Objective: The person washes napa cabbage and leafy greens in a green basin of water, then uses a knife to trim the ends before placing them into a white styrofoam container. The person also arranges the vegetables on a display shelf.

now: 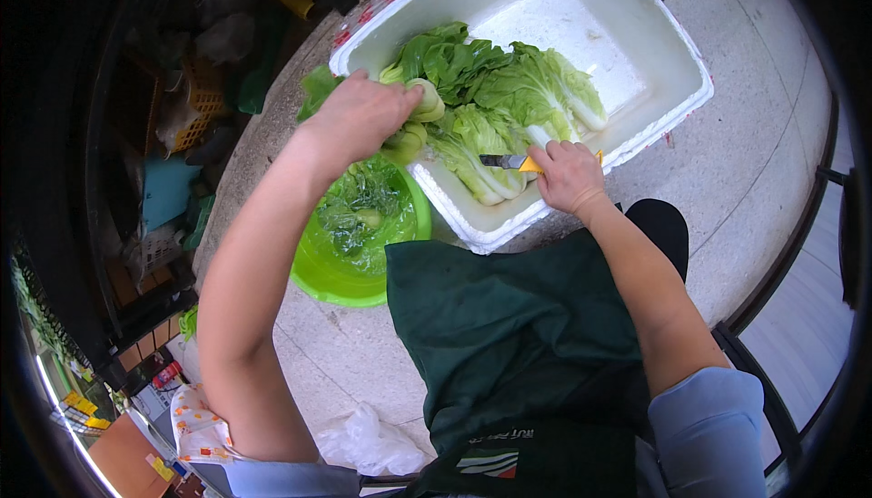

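My left hand [359,121] is closed round pale-stemmed bok choy [425,101] at the left rim of a white foam box [618,21]. In my right hand [570,175] is a yellow-handled cutter knife [530,164], its blade pointing left, over the box's near side. Below the blade and beyond it lie leafy green heads of lettuce or cabbage [522,84], white stem ends toward the right and near side. Under my left wrist, a bright green basin [350,298] holds water and loose greens [359,212]. My left palm hides part of the bunch.
A dark green apron [509,316] covers my lap, close to the box and basin. A white plastic bag [372,439] lies on the stone floor [309,353]. Shelving with a yellow crate [195,103] stands at the left. A dark-framed panel [808,316] borders the right.
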